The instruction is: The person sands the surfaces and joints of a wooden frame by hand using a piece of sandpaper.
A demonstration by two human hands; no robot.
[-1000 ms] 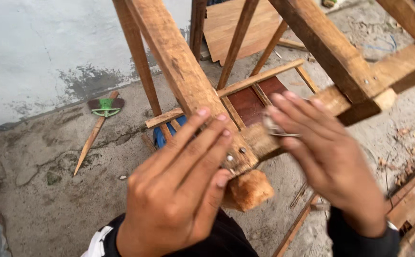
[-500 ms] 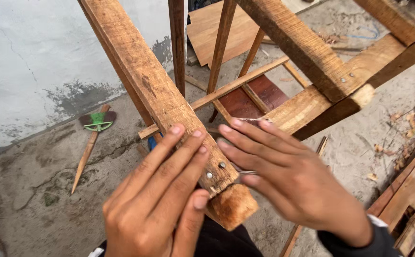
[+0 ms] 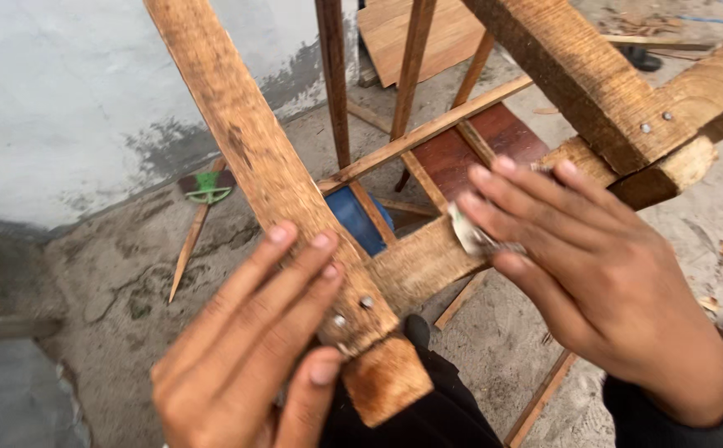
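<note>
My left hand (image 3: 253, 348) rests its fingers on the near end of a long worn wooden plank (image 3: 237, 141), beside two nail heads (image 3: 353, 311) at the joint with a cross beam (image 3: 423, 261). The thumb presses under the joint. My right hand (image 3: 593, 274) lies on the cross beam with its fingers stretched out, pinching a small pale metallic piece (image 3: 471, 236) between thumb and fingers. A second thick plank (image 3: 577, 66) crosses above at the upper right, fixed with nails (image 3: 656, 123).
A hatchet-like tool with a green part and a wooden handle (image 3: 199, 207) lies on the concrete floor by the grey wall. A blue object (image 3: 361, 217) and a dark red board (image 3: 477, 145) sit under the frame. Thin slats and wood scraps lie at the right.
The view has come closer to the joint. My right hand slid right along the cross beam, away from my left hand, which stays at the nailed joint.
</note>
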